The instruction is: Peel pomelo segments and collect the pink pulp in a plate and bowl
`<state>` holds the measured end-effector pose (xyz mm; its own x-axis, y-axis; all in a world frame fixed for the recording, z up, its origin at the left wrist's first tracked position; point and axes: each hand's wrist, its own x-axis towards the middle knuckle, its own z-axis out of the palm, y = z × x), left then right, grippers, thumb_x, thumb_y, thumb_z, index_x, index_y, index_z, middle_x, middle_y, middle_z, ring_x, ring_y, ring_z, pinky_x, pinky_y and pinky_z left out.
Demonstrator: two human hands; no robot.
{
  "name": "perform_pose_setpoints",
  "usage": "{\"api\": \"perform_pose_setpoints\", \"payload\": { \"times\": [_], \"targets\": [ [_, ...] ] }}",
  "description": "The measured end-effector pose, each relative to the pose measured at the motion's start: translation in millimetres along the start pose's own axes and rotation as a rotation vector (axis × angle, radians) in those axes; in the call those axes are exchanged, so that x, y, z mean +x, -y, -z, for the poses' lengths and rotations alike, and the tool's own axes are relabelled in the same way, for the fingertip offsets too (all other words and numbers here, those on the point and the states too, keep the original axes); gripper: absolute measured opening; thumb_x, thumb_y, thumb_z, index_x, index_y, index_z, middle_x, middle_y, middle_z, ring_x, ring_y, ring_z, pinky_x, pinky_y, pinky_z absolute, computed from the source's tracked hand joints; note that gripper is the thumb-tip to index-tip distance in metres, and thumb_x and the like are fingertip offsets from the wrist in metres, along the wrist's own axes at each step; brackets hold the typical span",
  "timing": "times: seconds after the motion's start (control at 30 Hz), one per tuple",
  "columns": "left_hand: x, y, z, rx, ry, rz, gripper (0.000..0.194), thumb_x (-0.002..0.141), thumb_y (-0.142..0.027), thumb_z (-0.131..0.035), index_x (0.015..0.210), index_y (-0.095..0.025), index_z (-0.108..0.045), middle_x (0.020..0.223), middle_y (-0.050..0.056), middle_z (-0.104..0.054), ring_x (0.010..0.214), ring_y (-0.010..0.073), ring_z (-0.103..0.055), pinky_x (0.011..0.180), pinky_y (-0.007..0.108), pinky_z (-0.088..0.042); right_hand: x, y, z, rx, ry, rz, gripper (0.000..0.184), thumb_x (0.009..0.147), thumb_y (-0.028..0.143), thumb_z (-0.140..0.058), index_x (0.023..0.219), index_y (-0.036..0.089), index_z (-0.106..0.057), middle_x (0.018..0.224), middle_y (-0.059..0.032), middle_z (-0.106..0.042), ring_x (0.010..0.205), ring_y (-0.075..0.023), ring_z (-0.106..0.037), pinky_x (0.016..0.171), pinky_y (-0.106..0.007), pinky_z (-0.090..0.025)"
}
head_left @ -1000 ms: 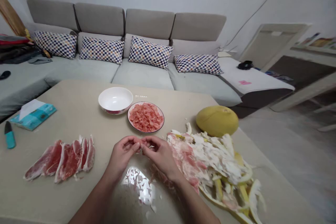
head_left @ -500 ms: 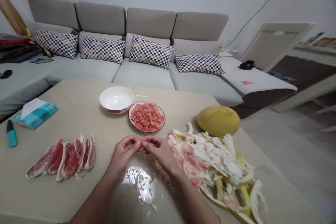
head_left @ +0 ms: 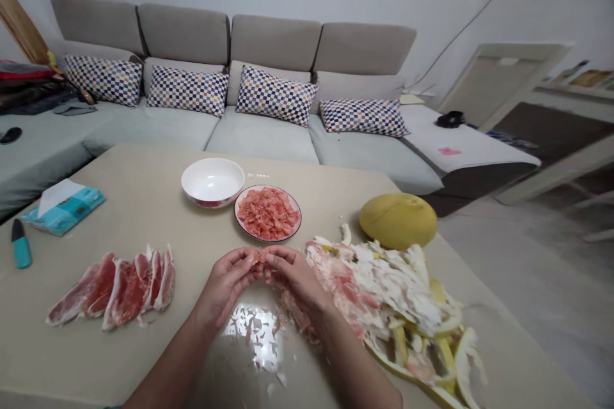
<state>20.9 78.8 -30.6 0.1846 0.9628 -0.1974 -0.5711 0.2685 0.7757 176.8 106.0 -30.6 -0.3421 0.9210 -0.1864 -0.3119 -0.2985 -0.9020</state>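
Note:
My left hand (head_left: 227, 282) and my right hand (head_left: 293, 276) meet low over the table, fingers curled together around a small pink piece of pomelo flesh (head_left: 259, 258). Just beyond them sits a plate of peeled pink pulp (head_left: 267, 212) and an empty white bowl (head_left: 212, 181). Several pink pomelo segments (head_left: 115, 285) lie in a row to the left. A heap of peel and membrane (head_left: 393, 294) lies against my right wrist.
A whole yellow pomelo (head_left: 398, 220) rests at the table's right edge. A tissue pack (head_left: 62, 206) and a teal-handled knife (head_left: 20, 248) lie at the far left. Small scraps (head_left: 259, 332) litter the table between my forearms. A grey sofa (head_left: 259, 134) stands behind.
Both hands have stayed together at the same spot, fingers shifting slightly on the pulp piece. Nothing else on the table has moved.

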Motion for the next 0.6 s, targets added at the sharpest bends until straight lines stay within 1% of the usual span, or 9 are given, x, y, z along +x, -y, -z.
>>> {"api": "perform_pose_setpoints", "payload": {
  "times": [0.13,0.3,0.47,0.6],
  "targets": [
    [1.4,-0.8,2.0,-0.097,0.013,0.012,0.016,0.079,-0.025,-0.073,0.087,-0.012,-0.07,0.084,0.005,-0.065,0.078,0.0125,-0.06,0.078,0.025,-0.05,1.3,-1.7,0.5,0.098,0.055,-0.028,0.026,0.072,0.033,-0.079,0.088,0.014,-0.073,0.07,-0.0011,-0.067,0.059,-0.009,-0.057,0.06,-0.022,-0.05],
    [1.8,-2.7,2.0,-0.144,0.017,0.012,0.014,0.08,-0.022,-0.072,0.088,-0.011,-0.07,0.084,0.005,-0.065,0.077,0.0113,-0.06,0.077,0.022,-0.051,2.0,-3.9,1.0,0.221,0.14,-0.053,0.025,0.075,0.031,-0.077,0.091,0.012,-0.074,0.072,-0.0017,-0.066,0.06,-0.0078,-0.057,0.06,-0.018,-0.05],
    [0.4,-4.8,2.0,-0.206,-0.008,0.011,0.014,0.078,-0.019,-0.073,0.089,-0.011,-0.069,0.085,0.005,-0.065,0.076,0.0106,-0.061,0.075,0.021,-0.052,4.0,-4.0,3.4,0.332,0.157,-0.116,0.021,0.074,0.029,-0.078,0.085,0.013,-0.071,0.07,0.0007,-0.064,0.058,-0.007,-0.056,0.058,-0.017,-0.05],
    [-1.1,-7.5,1.6,-0.223,-0.019,0.027,0.022,0.079,-0.018,-0.07,0.1,-0.012,-0.067,0.085,0.005,-0.065,0.078,0.0126,-0.063,0.077,0.024,-0.053,5.2,-2.9,5.3,0.341,0.157,-0.171,0.02,0.074,0.029,-0.077,0.082,0.013,-0.069,0.069,0.0007,-0.062,0.056,-0.0071,-0.056,0.055,-0.017,-0.049]
  ]
}}
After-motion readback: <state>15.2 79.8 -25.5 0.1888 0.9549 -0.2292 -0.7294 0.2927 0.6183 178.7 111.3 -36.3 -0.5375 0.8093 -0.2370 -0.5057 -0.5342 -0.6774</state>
